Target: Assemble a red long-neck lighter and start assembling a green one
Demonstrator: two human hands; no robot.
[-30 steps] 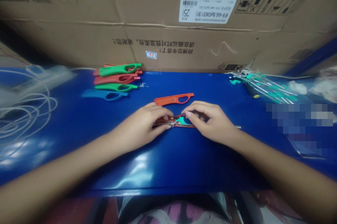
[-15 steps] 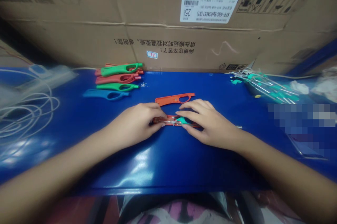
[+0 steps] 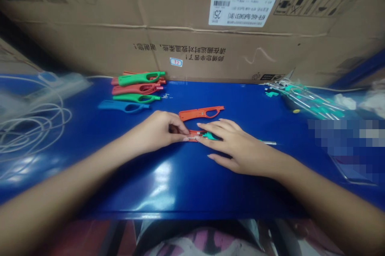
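A blue counter seen from above, with a cardboard box standing along its back edge. At the left edge lies a coil of white cable. Near the back edge, left of centre, sits a small stack of handles in green and red, with a blue handle just in front of it.

In the middle of the counter lies a slim orange part, its long axis running left to right, parallel to the front edge. The left hand comes in from the left, its grip pinched, thumb and fingertips together, on the part's left end. The right hand comes from the right and covers the middle and right end, its grip apart, with the fingers stretched flat. They seem to press on a teal piece set in the part. A thin metal rod sticks out to the right from under this hand, in line with the part.

Just behind the hands, apart from them, lies a loose orange half, also lengthwise. Toward the back right corner lies a bundle of teal-tipped rods.
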